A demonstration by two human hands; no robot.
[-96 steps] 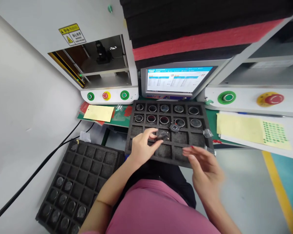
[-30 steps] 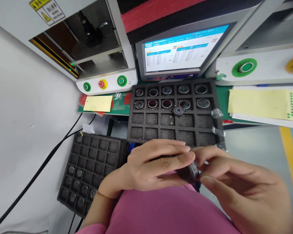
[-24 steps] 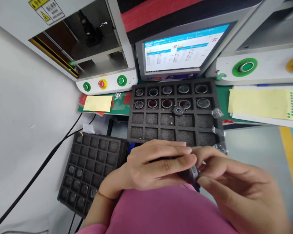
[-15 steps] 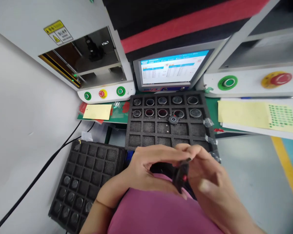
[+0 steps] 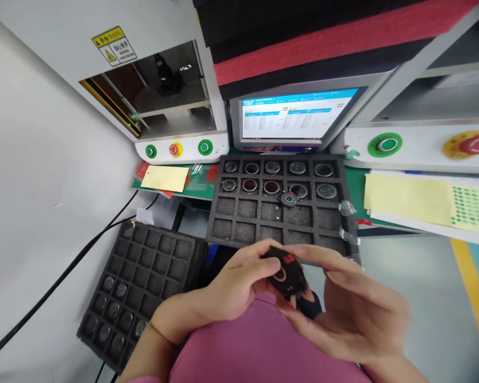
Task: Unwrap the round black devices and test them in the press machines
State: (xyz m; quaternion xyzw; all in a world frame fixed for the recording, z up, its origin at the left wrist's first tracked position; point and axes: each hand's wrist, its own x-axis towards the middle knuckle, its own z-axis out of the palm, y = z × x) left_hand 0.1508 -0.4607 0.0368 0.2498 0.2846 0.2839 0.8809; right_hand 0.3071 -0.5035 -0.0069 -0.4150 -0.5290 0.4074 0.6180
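My left hand (image 5: pixel 239 282) grips a black smartwatch case (image 5: pixel 290 282) at its left side, the thumb lying on its face. This face is turned up towards me and carries a small red sticker and a round ring partly under the thumb. On the other side, my right hand (image 5: pixel 351 303) has its index fingertip at the case's top edge and its thumb at the lower edge, with the palm apart from it. Beyond the hands is a black foam tray (image 5: pixel 245 230), where a loose round watch part (image 5: pixel 289 199) rests across a divider.
Round watch pieces fill the tray's two back rows. A second foam tray (image 5: pixel 143 264) with several watch pieces sits lower left. Behind stand a monitor (image 5: pixel 299 114) and a machine with buttons (image 5: pixel 174 149). Yellow paper (image 5: pixel 407 199) lies right; a black cable (image 5: pixel 75 258) runs left.
The watch case has turned from edge-on to face up, and my left thumb has moved onto its face. My right hand has shifted slightly right, its fingers now at the case's edges.
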